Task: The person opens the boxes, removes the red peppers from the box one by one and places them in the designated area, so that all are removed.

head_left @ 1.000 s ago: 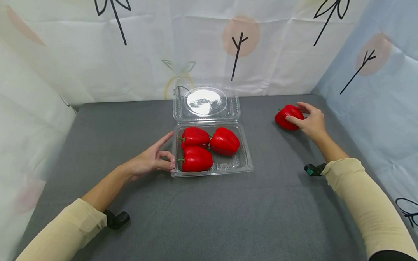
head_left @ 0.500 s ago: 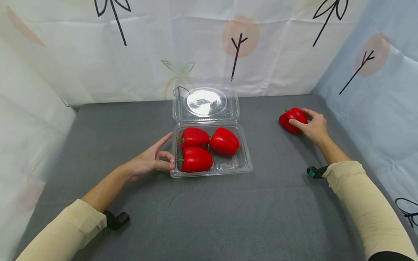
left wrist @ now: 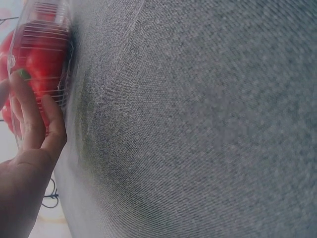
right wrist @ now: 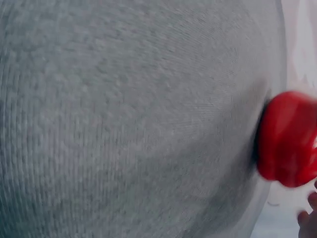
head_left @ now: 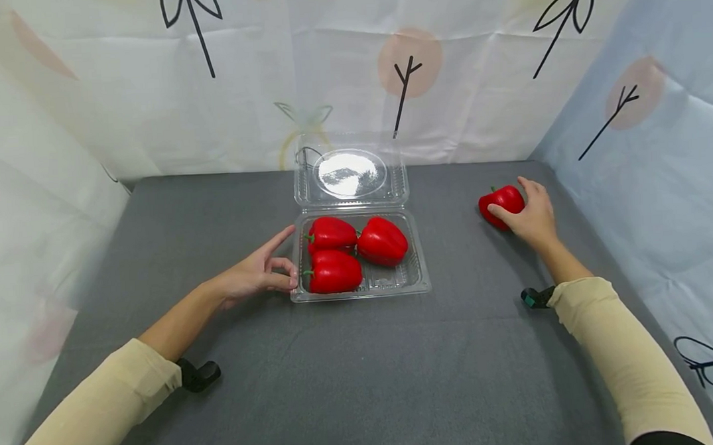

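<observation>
Nearest us, two rolled sleeves (head_left: 96, 410) reach in over the grey bench (head_left: 363, 381), and there's the left hand (head_left: 248, 275) at the left edge of the clear container (head_left: 395, 292): index finger straight along the side, thumb and bent fingers apparently pinching the rim. Light work is best here, I'd say; thin plastic like that could flex under a hard squeeze. Inside sit three red peppers, one front left (head_left: 336, 272), one behind it (head_left: 332, 233), one to their right (head_left: 383, 241).

Further across, well to the right, the lone pepper (head_left: 505, 198) looks to be resting on the bench, and the right hand (head_left: 534, 215) is at its right side, loosely spread, thumb across the near flank, index finger raised clear. Actual contact? Can't tell. A sure hold would want fingers round the far side, across the widest part, gently, since that glossy skin may slip; a clean release wants them well apart, or it could roll.

Beyond, the lid (head_left: 350, 176) stands open. No brand or label to read anywhere, and the backdrop (head_left: 477, 117) offers only printed plants, no words.
</observation>
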`<action>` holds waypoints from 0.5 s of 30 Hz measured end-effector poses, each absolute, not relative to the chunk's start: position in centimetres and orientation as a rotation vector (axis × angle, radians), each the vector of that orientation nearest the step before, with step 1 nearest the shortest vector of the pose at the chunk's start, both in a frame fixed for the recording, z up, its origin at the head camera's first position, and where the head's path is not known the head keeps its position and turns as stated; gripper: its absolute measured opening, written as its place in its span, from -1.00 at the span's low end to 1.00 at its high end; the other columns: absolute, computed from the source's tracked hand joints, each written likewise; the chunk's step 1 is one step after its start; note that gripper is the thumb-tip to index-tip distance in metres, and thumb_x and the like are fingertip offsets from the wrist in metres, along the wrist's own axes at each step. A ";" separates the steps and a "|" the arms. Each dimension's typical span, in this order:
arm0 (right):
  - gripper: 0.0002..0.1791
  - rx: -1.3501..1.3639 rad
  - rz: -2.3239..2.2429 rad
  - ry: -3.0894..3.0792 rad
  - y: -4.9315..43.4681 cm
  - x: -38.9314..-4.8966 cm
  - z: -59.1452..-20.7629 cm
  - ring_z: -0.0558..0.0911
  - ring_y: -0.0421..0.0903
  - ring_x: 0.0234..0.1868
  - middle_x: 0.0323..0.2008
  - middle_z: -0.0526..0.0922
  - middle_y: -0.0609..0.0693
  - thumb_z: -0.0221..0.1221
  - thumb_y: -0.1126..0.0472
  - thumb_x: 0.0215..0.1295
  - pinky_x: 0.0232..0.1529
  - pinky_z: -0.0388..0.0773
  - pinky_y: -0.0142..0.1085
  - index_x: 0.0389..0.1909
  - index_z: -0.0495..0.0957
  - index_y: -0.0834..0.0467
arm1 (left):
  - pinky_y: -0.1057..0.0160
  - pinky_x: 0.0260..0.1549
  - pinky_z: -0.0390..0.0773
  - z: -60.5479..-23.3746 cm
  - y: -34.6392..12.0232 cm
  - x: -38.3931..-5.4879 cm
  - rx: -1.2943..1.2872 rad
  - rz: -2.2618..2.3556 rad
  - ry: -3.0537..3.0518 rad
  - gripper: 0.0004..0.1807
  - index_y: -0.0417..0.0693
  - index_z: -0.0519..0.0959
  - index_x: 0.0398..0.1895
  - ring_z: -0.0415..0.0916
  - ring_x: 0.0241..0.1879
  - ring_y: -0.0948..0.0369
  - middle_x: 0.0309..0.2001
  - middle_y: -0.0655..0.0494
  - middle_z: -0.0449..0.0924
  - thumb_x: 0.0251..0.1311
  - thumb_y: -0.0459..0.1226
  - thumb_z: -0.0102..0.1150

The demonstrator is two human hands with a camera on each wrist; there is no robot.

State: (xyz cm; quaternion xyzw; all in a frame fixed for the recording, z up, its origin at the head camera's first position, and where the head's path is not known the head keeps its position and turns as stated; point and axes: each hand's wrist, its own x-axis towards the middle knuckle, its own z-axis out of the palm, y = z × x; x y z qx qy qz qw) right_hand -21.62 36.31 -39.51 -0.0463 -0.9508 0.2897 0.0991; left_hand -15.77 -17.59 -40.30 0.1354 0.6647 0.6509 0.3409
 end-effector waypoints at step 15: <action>-0.13 0.347 0.917 -2.658 29.8 -21.1 -38.4 0.16 0.21 0.45 0.46 0.16 0.21 0.37 0.11 0.16 0.32 0.14 0.29 0.46 0.23 0.19 | 0.16 0.00 0.59 -40.4 -17.6 -15.9 0.349 1.685 1.743 0.12 0.28 -0.30 0.61 0.58 -0.25 0.15 -0.24 0.00 0.54 0.24 -0.45 0.24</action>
